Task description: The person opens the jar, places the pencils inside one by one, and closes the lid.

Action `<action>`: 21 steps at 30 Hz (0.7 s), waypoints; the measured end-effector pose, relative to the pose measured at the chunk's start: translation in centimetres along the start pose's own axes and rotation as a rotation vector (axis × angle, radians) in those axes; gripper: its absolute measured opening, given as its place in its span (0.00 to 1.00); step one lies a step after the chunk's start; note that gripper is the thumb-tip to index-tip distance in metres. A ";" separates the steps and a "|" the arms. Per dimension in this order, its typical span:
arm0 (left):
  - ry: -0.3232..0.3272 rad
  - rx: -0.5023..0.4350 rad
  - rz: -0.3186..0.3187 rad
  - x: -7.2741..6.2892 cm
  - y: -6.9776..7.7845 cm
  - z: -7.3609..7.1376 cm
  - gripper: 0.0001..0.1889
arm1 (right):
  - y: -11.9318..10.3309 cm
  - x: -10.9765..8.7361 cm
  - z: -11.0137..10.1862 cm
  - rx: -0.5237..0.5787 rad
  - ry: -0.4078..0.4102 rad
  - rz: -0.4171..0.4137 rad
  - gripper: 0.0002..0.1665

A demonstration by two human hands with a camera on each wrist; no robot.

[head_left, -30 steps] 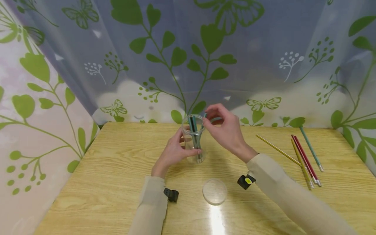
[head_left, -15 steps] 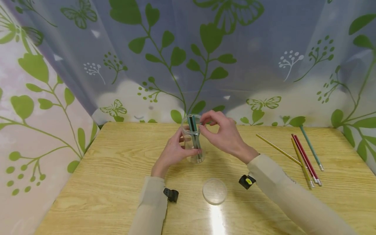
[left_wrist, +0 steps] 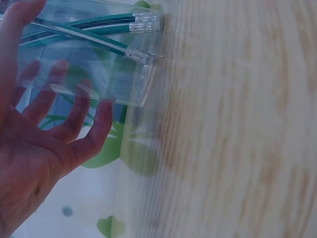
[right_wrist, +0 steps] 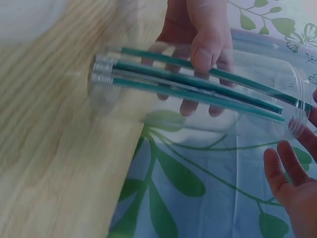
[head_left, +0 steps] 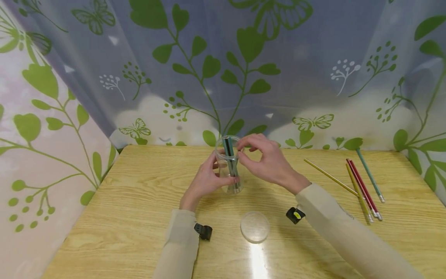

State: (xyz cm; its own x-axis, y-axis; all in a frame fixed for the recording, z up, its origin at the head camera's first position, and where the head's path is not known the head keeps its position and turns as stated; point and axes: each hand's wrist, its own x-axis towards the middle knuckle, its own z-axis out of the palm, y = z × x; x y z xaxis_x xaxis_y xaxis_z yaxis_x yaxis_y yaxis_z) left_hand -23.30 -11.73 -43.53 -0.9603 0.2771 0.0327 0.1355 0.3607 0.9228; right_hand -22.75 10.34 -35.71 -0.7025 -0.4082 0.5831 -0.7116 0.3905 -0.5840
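My left hand (head_left: 204,177) grips a clear jar (head_left: 240,170) that stands upright at the back of the table, thumb across its front. Several teal pencils (right_wrist: 198,91) lean inside, their silver ferrules and eraser ends at the jar's bottom in both wrist views. At the rim, my right hand (head_left: 270,161) pinches the upper end of one teal pencil (right_wrist: 247,85), most of whose length is within the jar. In the right wrist view that end lies among the right fingers and is partly hidden.
A round clear lid (head_left: 255,227) lies in front of the jar. To the right are two yellow pencils (head_left: 329,176), red pencils (head_left: 363,188) and a teal pencil (head_left: 370,176). A printed curtain (head_left: 209,97) hangs along the table's back edge.
My right hand has moved slightly left and down at the rim, and the pencil in its fingers has sunk deeper into the jar. My left hand and the jar stay put.
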 end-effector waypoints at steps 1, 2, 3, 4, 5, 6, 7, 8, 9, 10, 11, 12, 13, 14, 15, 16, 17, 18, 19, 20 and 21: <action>0.000 0.000 -0.001 0.0 0.0 0.0 0.44 | 0.0 0.0 0.0 -0.006 0.018 -0.028 0.08; 0.002 0.002 -0.002 0.0 0.0 0.0 0.44 | 0.1 -0.1 -0.1 -0.009 0.036 -0.051 0.08; 0.004 0.006 -0.002 -0.1 0.0 0.0 0.44 | 0.1 -0.1 -0.2 -0.012 0.055 -0.071 0.09; 0.007 0.011 -0.003 -0.1 0.0 0.0 0.44 | 0.1 -0.2 -0.3 -0.015 0.069 -0.084 0.10; 0.011 0.018 -0.002 -0.1 0.0 0.0 0.44 | 0.1 -0.3 -0.4 -0.016 0.079 -0.091 0.11; 0.017 0.026 -0.002 -0.1 0.0 0.0 0.44 | 0.2 -0.4 -0.6 -0.018 0.086 -0.092 0.12; 0.022 0.032 -0.001 -0.1 0.1 0.0 0.44 | 0.3 -0.6 -0.8 -0.019 0.088 -0.088 0.12; 0.024 0.036 -0.001 -0.1 0.1 0.0 0.44 | 0.4 -0.7 -1.0 -0.021 0.092 -0.081 0.13; 0.025 0.038 0.000 -0.2 0.2 0.0 0.44 | 0.6 -1.0 -1.3 -0.024 0.095 -0.073 0.13; 0.026 0.040 -0.001 -0.2 0.2 0.0 0.45 | 0.9 -1.2 -1.5 -0.028 0.099 -0.060 0.12; 0.025 0.039 -0.001 -0.2 0.3 0.0 0.45 | 1.1 -1.6 -1.8 -0.033 0.102 -0.044 0.12; 0.025 0.037 -0.003 -0.2 0.3 0.0 0.45 | 1.3 -2.0 -2.1 -0.039 0.108 -0.029 0.12; 0.022 0.035 -0.003 -0.2 0.3 0.0 0.45 | 1.5 -2.3 -2.4 -0.045 0.116 -0.016 0.12; 0.020 0.033 -0.005 -0.2 0.4 0.0 0.45 | 1.8 -2.8 -2.7 -0.053 0.125 -0.003 0.12; 0.019 0.032 -0.007 -0.2 0.3 0.0 0.45 | 2.1 -3.2 -3.1 -0.062 0.131 0.012 0.12; 0.018 0.028 -0.009 -0.3 0.3 0.0 0.45 | 2.4 -3.7 -3.5 -0.073 0.138 0.029 0.12; 0.017 0.025 -0.009 -0.3 0.3 0.0 0.45 | 2.7 -4.2 -3.9 -0.087 0.140 0.045 0.11; 0.017 0.021 -0.008 -0.3 0.3 0.0 0.45 | 3.1 -4.7 -4.2 -0.100 0.146 0.058 0.11; 0.016 0.019 -0.008 -0.3 0.3 0.0 0.45 | 3.4 -5.2 -4.6 -0.112 0.149 0.073 0.11; 0.015 0.016 -0.008 -0.3 0.3 0.0 0.44 | 3.7 -5.7 -5.0 -0.123 0.151 0.093 0.11; 0.015 0.013 -0.010 -0.3 0.4 0.0 0.44 | 3.9 -6.2 -5.4 -0.137 0.151 0.115 0.11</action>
State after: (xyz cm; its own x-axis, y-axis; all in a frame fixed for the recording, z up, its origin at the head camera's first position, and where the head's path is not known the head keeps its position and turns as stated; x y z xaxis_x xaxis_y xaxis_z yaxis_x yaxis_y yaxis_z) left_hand -22.97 -11.67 -43.22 -0.9650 0.2606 0.0296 0.1294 0.3749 0.9180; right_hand -21.25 18.87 -38.52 -0.7657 -0.2304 0.6006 -0.6141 0.5397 -0.5759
